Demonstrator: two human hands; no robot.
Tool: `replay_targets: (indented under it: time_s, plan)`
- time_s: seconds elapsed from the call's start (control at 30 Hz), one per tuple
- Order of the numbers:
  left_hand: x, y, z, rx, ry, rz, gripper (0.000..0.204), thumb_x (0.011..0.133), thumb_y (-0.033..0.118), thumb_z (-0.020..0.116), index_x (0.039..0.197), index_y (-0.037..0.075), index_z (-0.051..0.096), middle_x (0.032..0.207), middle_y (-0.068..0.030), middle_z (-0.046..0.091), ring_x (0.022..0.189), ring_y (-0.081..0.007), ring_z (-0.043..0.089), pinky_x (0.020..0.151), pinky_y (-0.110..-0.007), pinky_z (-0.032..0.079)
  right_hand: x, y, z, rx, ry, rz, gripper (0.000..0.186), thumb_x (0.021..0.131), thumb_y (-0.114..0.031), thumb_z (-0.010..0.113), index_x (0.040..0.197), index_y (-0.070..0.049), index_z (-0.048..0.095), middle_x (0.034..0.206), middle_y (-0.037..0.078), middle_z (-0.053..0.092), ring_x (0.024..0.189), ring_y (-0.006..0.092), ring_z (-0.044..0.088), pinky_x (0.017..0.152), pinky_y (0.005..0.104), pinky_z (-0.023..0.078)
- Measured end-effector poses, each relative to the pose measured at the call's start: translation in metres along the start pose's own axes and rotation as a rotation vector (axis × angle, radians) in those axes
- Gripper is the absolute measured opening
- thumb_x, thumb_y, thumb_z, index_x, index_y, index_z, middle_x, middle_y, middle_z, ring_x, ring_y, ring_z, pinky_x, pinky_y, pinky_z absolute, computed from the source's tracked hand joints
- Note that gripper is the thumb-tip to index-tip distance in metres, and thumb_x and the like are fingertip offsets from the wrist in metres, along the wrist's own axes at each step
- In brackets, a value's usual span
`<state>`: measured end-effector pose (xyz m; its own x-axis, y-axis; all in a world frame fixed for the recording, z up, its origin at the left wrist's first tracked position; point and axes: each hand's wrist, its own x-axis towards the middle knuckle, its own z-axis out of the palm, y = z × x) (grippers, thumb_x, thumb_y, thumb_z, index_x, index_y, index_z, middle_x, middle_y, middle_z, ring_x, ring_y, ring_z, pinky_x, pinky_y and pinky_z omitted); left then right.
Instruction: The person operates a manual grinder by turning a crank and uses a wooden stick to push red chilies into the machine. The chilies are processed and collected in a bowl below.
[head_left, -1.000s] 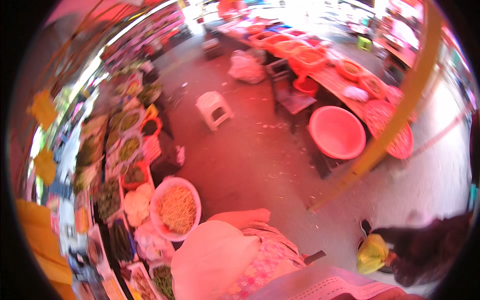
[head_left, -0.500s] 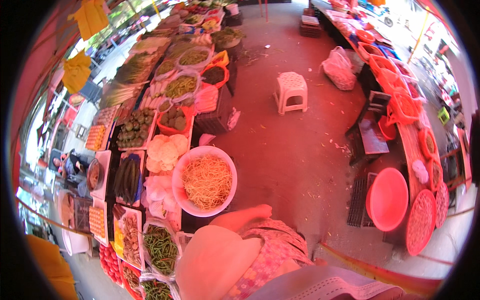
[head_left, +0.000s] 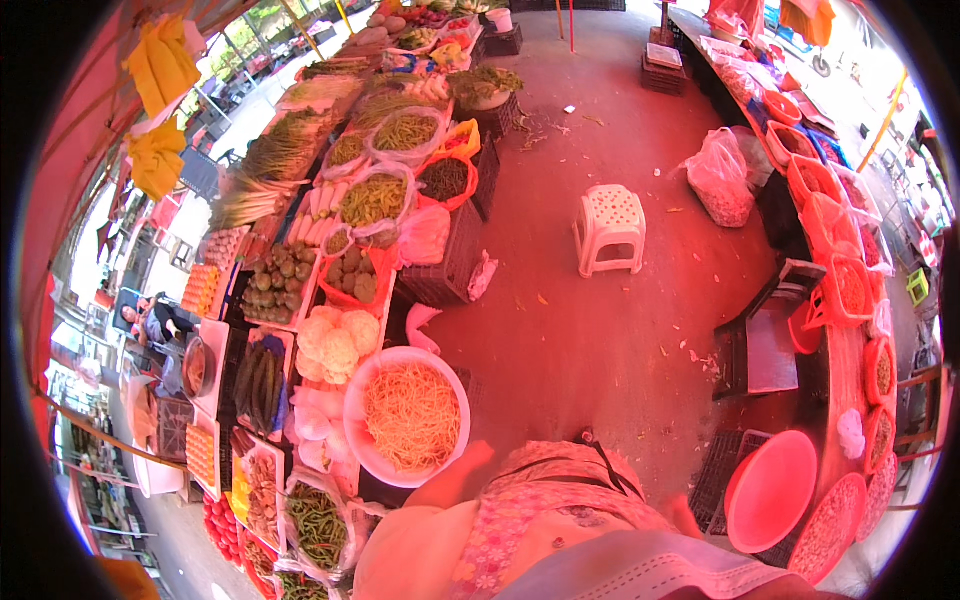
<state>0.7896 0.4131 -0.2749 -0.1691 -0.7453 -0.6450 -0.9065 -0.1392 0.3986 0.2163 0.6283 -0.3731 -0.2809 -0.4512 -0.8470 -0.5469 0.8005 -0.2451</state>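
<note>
A large pale pink basin point(head_left: 352, 412) full of thin yellow strands like noodles or bean sprouts point(head_left: 411, 415) stands at the near end of the left-hand stall. My left hand point(head_left: 473, 458) is low beside the basin's near right rim; whether it touches the rim I cannot tell, and its fingers do not show clearly. My right hand point(head_left: 686, 517) hangs at my right side, small and blurred, nearest the black crate by the red basin. Pale cauliflowers point(head_left: 338, 343) lie behind the noodle basin, and a bag of green chillies point(head_left: 318, 525) is close to my left arm.
A white plastic stool point(head_left: 610, 230) stands in the aisle. On the right are a dark chair point(head_left: 772, 345), a big red basin point(head_left: 771, 492) and a black crate point(head_left: 730, 470). A filled plastic bag point(head_left: 720, 180) sits on the floor. A person point(head_left: 160, 320) reclines beyond the left stall.
The view has tilted up and shifted, so the stalls and stool sit lower in it. My left hand has drawn in toward the noodle basin. My right hand shows more clearly at my side.
</note>
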Motion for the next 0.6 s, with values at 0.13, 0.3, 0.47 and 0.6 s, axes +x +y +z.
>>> replay_targets:
  time_s: [0.13,0.3,0.47,0.6]
  plan:
    - [0.028,0.037,-0.045,-0.435,0.387,-0.206,0.023,0.079,0.024,0.059,0.078,0.005,0.070,0.077,-0.0146,0.069,0.078,-0.0273,0.069,0.068,-0.040,0.053,0.103,-0.116,-0.130,-1.277,0.074,-0.413,0.029,0.075,-0.039,0.067,0.092,-0.016,0.073,0.091,0.006,0.072,0.081,0.0259,0.068,0.066,0.0401,0.052]
    - [0.099,0.018,-0.067,-0.412,0.510,-0.192,0.021,0.077,0.024,0.062,0.075,0.005,0.070,0.071,-0.0116,0.068,0.070,-0.0228,0.067,0.065,-0.038,0.052,0.187,-0.327,-0.222,0.146,0.119,-0.358,0.030,0.089,-0.031,0.058,0.091,-0.003,0.067,0.073,0.009,0.067,0.057,0.0224,0.063,0.048,0.0364,0.050]
    - [0.175,-0.035,-0.120,-0.383,0.041,-0.392,0.022,0.080,0.025,0.060,0.086,0.007,0.070,0.086,-0.0171,0.068,0.084,-0.0343,0.066,0.075,-0.043,0.053,0.225,-0.490,-0.238,0.021,0.259,-0.479,0.034,0.086,-0.029,0.053,0.088,0.000,0.069,0.066,0.014,0.065,0.060,0.0254,0.066,0.059,0.0394,0.052]
    - [0.255,-0.047,-0.220,-0.462,0.018,-0.410,0.019,0.084,0.022,0.058,0.090,0.006,0.068,0.082,-0.0141,0.066,0.077,-0.0289,0.066,0.068,-0.038,0.053,0.253,-0.536,-0.233,0.112,0.066,-0.279,0.035,0.088,-0.030,0.055,0.097,0.002,0.068,0.072,0.013,0.067,0.062,0.0220,0.067,0.051,0.0357,0.053]
